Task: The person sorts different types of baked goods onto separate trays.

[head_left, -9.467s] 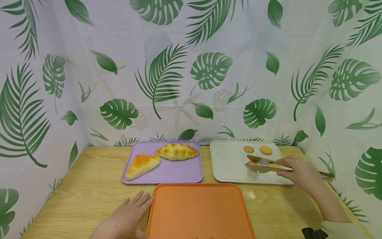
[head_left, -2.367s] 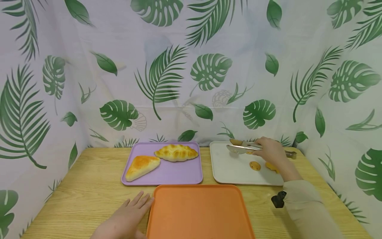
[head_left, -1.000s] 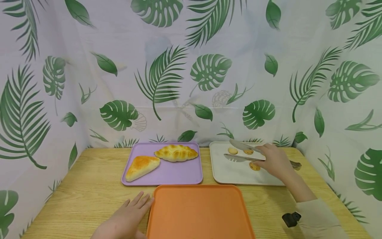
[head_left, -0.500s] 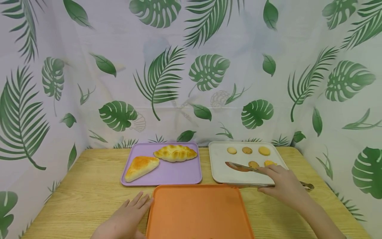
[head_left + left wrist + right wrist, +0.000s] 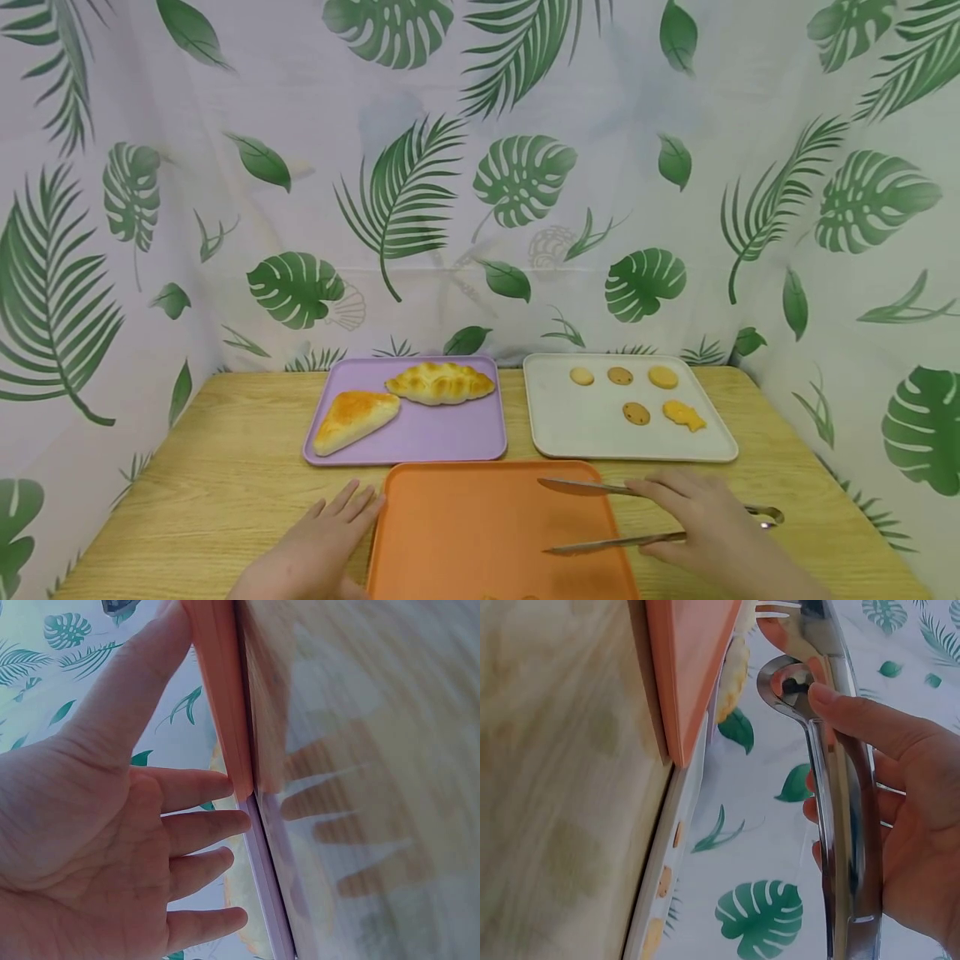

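Your right hand (image 5: 697,517) grips the metal tongs (image 5: 615,543), fingers on one side, thumb on the other. The tongs' two arms stand apart, their tips over the right part of the orange tray (image 5: 487,517). Half a second ago they were farther back, about the white tray's (image 5: 581,429) front edge. Your left hand (image 5: 315,537) is as before: fingers straight and released, tips at the orange tray's left rim.

A small pale biscuit (image 5: 582,377) now lies at the white tray's back left, a spot that is bare in the earliest frame. Beside it are two round biscuits; in front lie a speckled one and a fish-shaped one (image 5: 682,415). At the bottom edge of the head view, only slivers of two biscuits show on the orange tray; the earliest frame shows three. The purple tray (image 5: 442,437), with its two breads, is unchanged.
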Tool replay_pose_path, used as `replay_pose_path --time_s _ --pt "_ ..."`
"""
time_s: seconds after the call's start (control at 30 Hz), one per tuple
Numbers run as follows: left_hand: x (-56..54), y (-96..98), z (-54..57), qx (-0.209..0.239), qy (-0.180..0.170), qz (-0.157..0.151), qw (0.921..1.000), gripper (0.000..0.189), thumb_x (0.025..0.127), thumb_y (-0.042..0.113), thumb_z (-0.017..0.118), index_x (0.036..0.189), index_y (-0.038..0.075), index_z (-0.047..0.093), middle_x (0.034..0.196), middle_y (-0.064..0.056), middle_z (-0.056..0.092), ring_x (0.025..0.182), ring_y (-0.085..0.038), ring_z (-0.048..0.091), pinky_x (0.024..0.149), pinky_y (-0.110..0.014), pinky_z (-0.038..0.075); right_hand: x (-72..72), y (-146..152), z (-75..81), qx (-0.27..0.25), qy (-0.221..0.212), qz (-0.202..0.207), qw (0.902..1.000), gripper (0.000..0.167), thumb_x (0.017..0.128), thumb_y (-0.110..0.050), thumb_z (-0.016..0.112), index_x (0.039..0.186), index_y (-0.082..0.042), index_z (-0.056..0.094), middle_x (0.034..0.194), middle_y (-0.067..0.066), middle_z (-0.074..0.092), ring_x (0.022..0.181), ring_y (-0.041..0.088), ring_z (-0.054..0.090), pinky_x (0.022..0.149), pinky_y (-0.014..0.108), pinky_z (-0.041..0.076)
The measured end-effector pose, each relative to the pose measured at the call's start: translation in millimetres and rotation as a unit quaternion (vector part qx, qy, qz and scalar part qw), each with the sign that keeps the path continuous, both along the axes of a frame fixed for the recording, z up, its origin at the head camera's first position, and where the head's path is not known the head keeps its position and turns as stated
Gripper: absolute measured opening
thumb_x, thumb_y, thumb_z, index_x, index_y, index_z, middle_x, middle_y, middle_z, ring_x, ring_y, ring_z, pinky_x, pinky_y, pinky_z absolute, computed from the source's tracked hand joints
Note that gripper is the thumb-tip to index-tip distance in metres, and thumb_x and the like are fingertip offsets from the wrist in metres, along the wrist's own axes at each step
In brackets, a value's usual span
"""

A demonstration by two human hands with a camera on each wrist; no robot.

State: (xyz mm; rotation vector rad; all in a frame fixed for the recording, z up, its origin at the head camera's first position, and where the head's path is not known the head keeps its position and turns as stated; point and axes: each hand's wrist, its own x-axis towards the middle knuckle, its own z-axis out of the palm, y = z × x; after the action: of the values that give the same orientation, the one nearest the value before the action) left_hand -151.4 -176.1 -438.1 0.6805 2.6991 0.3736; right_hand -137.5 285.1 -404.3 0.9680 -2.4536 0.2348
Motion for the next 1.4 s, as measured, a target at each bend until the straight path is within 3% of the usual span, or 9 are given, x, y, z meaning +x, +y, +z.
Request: replay_pose_path --time_s 0.33,0.53,0.63,0.8,0.87,1.0,1.2,1.4 --pt "-1.0 0.3 -0.4 0.0 0.001 0.001 1.0 0.112 0.064 0.058 0.08 0.15 0.004 0.034 0.157 -0.021 0.031 0.148 -0.043 0.02 0.113 -0.068 0.024 11.4 -14 -10.4 0.048 -0.103 0.05 0.9923 0.059 0.072 -0.044 0.082 0.123 -0.021 0.064 0.111 -0.01 0.063 0.094 0.011 0.058 0.066 0.031 0.046" --pt "-0.6 0.2 0.9 -0.006 -0.008 0.002 1.0 0.111 0.066 0.061 0.077 0.151 0.005 0.033 0.159 -0.019 0.027 0.149 -0.041 0.018 0.114 -0.067 0.024 11.2 -19 -9.2 0.058 -0.151 0.026 0.9865 0.054 0.076 -0.042 0.08 0.123 -0.023 0.064 0.113 -0.01 0.063 0.096 0.012 0.059 0.069 0.034 0.048" --pt "-0.5 0.5 0.9 -0.007 -0.008 0.002 0.9999 0.111 0.066 0.06 0.078 0.151 0.005 0.033 0.159 -0.019 0.027 0.149 -0.041 0.019 0.113 -0.067 0.024 11.2 -22 -8.8 0.059 -0.14 -0.002 0.9883 0.054 0.073 -0.038 0.083 0.122 -0.023 0.065 0.111 -0.011 0.062 0.096 0.012 0.059 0.071 0.035 0.048" --pt "-0.6 1.2 1.2 -0.01 -0.008 0.003 0.9999 0.11 0.065 0.058 0.079 0.151 0.005 0.033 0.159 -0.019 0.028 0.149 -0.041 0.019 0.114 -0.067 0.024 9.5 -24 -9.5 0.068 -0.063 -0.03 0.9952 0.062 0.065 -0.038 0.087 0.12 -0.021 0.066 0.107 -0.01 0.063 0.093 0.015 0.06 0.071 0.038 0.05" --pt "-0.7 1.5 1.4 -0.011 -0.008 0.004 0.9999 0.11 0.065 0.058 0.079 0.151 0.006 0.033 0.159 -0.019 0.027 0.149 -0.041 0.019 0.113 -0.067 0.024 8.6 -24 -9.7 0.067 -0.051 -0.037 0.9958 0.064 0.063 -0.039 0.088 0.121 -0.021 0.066 0.106 -0.01 0.064 0.093 0.015 0.061 0.071 0.038 0.05" --pt "-0.8 1.8 1.6 -0.005 -0.004 0.001 1.0 0.111 0.065 0.057 0.08 0.151 0.005 0.033 0.158 -0.02 0.029 0.148 -0.042 0.019 0.112 -0.068 0.024 8.2 -23 -9.3 0.053 -0.067 -0.034 0.9958 0.063 0.062 -0.039 0.088 0.12 -0.024 0.066 0.106 -0.012 0.063 0.093 0.013 0.06 0.071 0.038 0.05" --pt "-0.3 1.3 1.4 -0.004 -0.01 0.003 0.9999 0.11 0.066 0.058 0.079 0.151 0.005 0.033 0.159 -0.02 0.028 0.148 -0.042 0.019 0.113 -0.068 0.024 5.9 -20 -12.1 0.038 -0.153 0.02 0.9873 0.056 0.069 -0.034 0.085 0.121 -0.025 0.066 0.111 -0.013 0.063 0.095 0.009 0.058 0.074 0.04 0.05" --pt "-0.7 0.9 0.7 -0.006 0.0 0.0 1.0 0.11 0.065 0.056 0.08 0.151 0.004 0.034 0.158 -0.02 0.03 0.148 -0.042 0.021 0.112 -0.068 0.025 1.8 -18 -18.7 0.039 -0.139 0.077 0.9864 0.047 0.072 -0.03 0.083 0.116 -0.023 0.068 0.106 -0.011 0.065 0.091 0.006 0.056 0.069 0.03 0.045"
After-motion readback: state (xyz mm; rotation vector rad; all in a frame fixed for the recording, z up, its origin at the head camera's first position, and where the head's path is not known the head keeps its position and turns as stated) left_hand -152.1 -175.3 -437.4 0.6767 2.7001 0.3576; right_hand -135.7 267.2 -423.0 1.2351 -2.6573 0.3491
